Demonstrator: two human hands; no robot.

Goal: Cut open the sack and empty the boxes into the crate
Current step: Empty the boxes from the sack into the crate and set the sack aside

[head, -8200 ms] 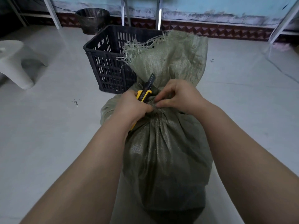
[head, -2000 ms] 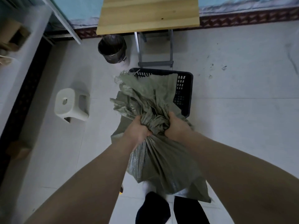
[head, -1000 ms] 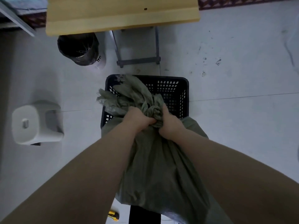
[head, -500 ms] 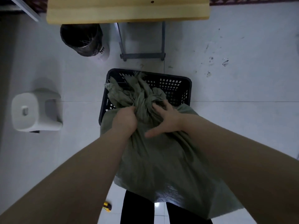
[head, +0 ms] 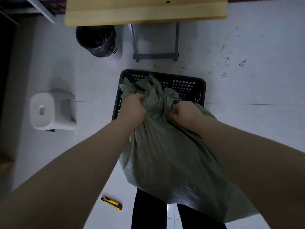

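Up off the floor (head: 247,129), the green sack (head: 168,154) hung in both hands, its loose top drooping into the black crate (head: 202,90). The left hand (head: 132,109) was a tight fist on the bunched cloth on one side of the neck, and the right hand (head: 184,114) was a tight fist on the other side. No boxes could be seen. The yellow knife (head: 112,204) lay on the floor near the legs (head: 148,210). A white stool (head: 51,109), a bin (head: 97,41) and a table (head: 145,10) stood close by.
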